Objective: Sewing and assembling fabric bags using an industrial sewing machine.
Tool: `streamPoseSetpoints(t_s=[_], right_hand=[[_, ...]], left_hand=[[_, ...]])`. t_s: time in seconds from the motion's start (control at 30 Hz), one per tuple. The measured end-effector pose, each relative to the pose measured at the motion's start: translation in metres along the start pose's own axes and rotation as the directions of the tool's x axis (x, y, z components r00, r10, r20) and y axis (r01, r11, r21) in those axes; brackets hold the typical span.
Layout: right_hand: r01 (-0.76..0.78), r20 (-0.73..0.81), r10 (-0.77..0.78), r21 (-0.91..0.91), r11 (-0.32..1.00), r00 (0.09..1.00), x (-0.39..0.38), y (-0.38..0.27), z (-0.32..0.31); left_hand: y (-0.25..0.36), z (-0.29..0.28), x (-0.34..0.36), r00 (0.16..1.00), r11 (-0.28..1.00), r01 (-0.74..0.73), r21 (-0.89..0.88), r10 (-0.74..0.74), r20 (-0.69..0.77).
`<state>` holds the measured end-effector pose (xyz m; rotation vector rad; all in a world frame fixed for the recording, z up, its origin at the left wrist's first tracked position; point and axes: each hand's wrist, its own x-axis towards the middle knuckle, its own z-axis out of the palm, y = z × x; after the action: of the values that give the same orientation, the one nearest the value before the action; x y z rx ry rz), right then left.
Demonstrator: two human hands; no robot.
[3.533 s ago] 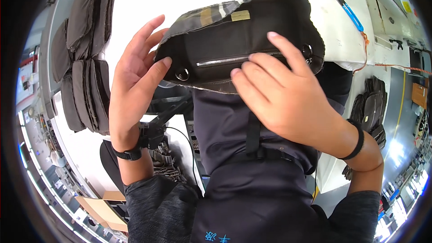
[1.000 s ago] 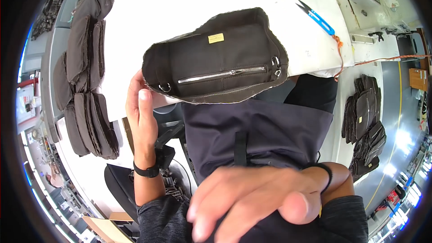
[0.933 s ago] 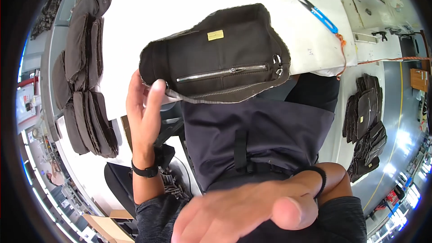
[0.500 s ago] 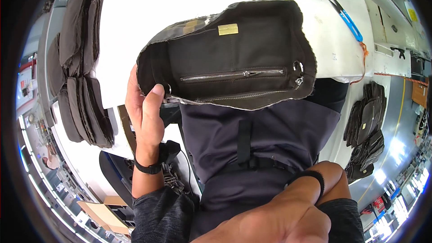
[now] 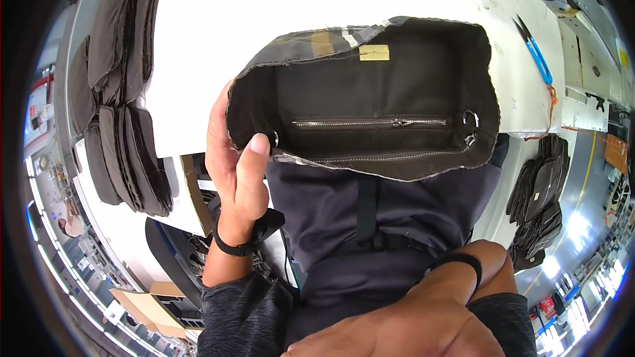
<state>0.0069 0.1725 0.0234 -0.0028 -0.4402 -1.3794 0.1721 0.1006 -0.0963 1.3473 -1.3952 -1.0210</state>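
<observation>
A dark fabric bag [image 5: 377,102] is held open at the near edge of the white table [image 5: 264,0], its mouth turned toward the camera so that the inner lining is seen. The left end of the rim is gripped by the left hand [image 5: 235,165]: the thumb is pressed against the outside of the rim, and the fingers are wrapped behind the fabric, where they are hidden. A black band [image 5: 241,246] is worn on that wrist. Inside the bag, a closed zipper [image 5: 370,122] is seen running across the back lining, a small tan label [image 5: 374,53] is sewn above it, and metal rings [image 5: 471,119] are fixed at the right end of the opening.

The right hand [image 5: 390,334] is seen very close to the lens at the lower edge, apart from the bag; only its back is shown, so whether it is open or closed cannot be told. Much of the lap and dark clothing below the bag is blocked by it.

Stacks of dark fabric pieces [image 5: 119,92] are laid along the left side of the table. Blue-handled snips [image 5: 536,53] are lying on the table to the right of the bag, well apart from it. More dark bags [image 5: 542,198] are piled lower down at the right, beyond the table's edge.
</observation>
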Motion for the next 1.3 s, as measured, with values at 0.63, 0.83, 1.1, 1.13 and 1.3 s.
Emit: streamPoseSetpoints(t_s=[0.63,0.83,1.1,1.13,1.3], right_hand=[[0.108,0.188,-0.027,-0.44,0.892,0.982,0.006,0.051,0.004],[-0.041,0.149,0.264,-0.799,0.6,0.953,-0.002,0.006,0.008],[0.165,0.343,0.395,-0.892,0.42,0.852,-0.047,-0.052,0.041],[0.289,0.401,0.285,-0.886,0.363,0.871,-0.05,-0.048,0.047],[0.592,0.594,0.029,-0.804,0.063,0.804,-0.071,-0.051,0.068]], left_hand=[[0.023,-0.018,0.002,0.979,0.934,-0.192,0.303,0.16,0.127],[0.035,-0.151,0.002,0.868,0.545,-0.205,0.813,0.485,-0.106],[-0.012,-0.238,-0.01,0.917,0.113,0.086,0.99,0.38,-0.123],[-0.009,-0.236,-0.009,0.921,0.131,0.086,0.988,0.368,-0.129],[-0.005,-0.265,-0.001,0.951,-0.037,0.003,0.999,0.309,0.008]])
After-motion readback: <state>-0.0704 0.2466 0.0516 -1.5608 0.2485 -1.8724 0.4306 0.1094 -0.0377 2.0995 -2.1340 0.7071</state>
